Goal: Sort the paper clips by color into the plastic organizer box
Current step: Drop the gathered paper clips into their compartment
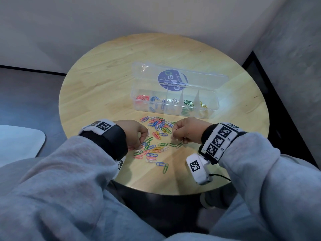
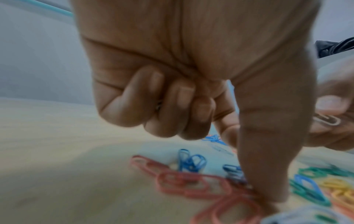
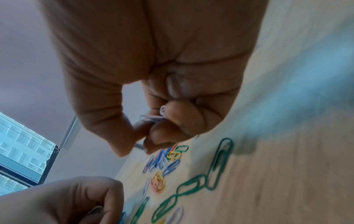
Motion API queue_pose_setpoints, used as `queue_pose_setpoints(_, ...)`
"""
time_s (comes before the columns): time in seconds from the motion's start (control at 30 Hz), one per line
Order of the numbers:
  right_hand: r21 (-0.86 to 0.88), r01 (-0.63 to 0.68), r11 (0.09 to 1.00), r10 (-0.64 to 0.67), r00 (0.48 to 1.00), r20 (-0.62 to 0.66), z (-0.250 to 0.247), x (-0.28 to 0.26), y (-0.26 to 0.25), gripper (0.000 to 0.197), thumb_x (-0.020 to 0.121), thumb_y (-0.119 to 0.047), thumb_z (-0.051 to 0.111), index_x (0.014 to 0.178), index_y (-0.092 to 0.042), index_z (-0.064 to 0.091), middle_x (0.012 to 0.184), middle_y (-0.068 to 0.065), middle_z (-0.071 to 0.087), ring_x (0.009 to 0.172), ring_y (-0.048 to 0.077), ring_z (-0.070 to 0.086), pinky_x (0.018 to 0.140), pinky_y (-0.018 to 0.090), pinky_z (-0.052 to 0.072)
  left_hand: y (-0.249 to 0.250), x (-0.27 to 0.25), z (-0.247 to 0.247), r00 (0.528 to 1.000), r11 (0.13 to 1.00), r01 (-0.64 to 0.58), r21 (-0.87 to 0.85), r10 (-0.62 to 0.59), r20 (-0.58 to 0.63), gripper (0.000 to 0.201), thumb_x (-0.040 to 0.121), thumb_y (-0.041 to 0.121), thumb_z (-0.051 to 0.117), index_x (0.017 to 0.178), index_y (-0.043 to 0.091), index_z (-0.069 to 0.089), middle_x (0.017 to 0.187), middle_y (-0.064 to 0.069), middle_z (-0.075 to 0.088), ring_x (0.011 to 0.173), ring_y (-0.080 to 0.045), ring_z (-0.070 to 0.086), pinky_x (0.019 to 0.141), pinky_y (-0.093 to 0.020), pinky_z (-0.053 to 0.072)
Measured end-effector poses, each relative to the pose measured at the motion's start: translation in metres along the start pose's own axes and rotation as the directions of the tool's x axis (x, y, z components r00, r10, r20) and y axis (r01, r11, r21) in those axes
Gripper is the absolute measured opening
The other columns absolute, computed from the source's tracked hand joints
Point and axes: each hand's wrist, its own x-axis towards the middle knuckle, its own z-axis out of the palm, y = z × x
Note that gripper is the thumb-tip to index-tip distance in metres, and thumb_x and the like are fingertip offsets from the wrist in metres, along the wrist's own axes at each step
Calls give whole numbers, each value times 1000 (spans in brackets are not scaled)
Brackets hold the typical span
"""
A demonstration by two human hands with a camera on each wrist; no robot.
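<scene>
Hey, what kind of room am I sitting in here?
Probably an office or lounge corner: a small round wooden table against plain walls, dark carpet, and a window facing a multi-storey building.

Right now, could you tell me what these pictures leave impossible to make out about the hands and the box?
- Left hand: head view shows only its back; left wrist view is blurred, so whatever its curled fingers hold stays unclear.
- Right hand: it pinches white clips, but the fingers hide how many.
- Organizer box: clips inside are too small to count, and the lid sticker is unreadable.
</scene>
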Motion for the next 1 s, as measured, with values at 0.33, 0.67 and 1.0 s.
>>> queue_pose_setpoints(0.33, 221, -61, 973, 37, 993, 114, 7, 1, 0, 28, 87, 10, 37, 73, -4, 58, 45, 3, 50, 42, 12, 45, 40, 18, 37, 1, 1, 1, 1000, 999, 26, 21, -26, -13, 19, 77, 18, 69, 67, 26, 55, 52, 12, 52, 55, -10, 48, 57, -21, 37)
queue_pose_setpoints(0.67, -238, 26, 971, -1, 994, 105, 13, -2, -8, 18, 83, -4, 56, 71, -17, 53, 57, -6, 58, 50, 9, 49, 50, 20, 40, 0, 2, 1, 999, 999, 38, -25, -37, 11, 20, 76, 17, 71, 63, 22, 57, 51, 10, 56, 54, -4, 50, 52, -18, 35)
queue_pose_setpoints(1.0, -682, 122, 721, -102, 992, 70, 29, -5, -10, 11, 78, -19, 68, 82, -25, 60, 67, -14, 43, 60, 2, 40, 54, 19, 35, 1, 1, 1, 1000, 1000, 3, -3, -3, 15, 21, 77, 15, 70, 67, 25, 55, 53, 11, 54, 52, -8, 49, 53, -20, 36)
